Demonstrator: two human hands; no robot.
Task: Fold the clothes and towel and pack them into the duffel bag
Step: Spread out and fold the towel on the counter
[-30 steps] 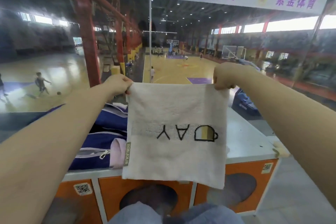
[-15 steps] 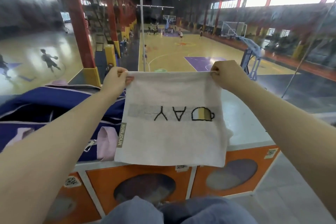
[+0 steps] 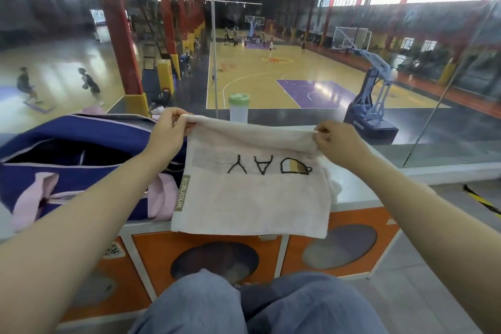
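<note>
Denim-clad knees (image 3: 244,304) occupy the nearest foreground, in front of an orange-fronted locker cabinet (image 3: 208,247) with a white top. Above them the towel (image 3: 252,192) — pale, embroidered "DAY" with a cup motif and tagged "BONJOUR" at its side — hangs by its top edge, its lower hem draped just past the cabinet front. The left hand (image 3: 168,130) pinches the top left corner; the right hand (image 3: 339,144) pinches the top right corner. Both grips are closed on cloth.

Compared with a second ago, the towel is lower and tilted away: the top edge now rolls forward toward the cabinet top instead of hanging as a flat vertical sheet. Judgement — the towel is being laid down or folded over; the next fold needs its corners kept aligned.

Just left of the towel, the navy duffel bag (image 3: 67,160) with pink straps lies unzipped on the cabinet top, ready for packing. Behind the towel stands a green-lidded bottle (image 3: 238,108). Beyond the glass lies a basketball court (image 3: 271,76).
</note>
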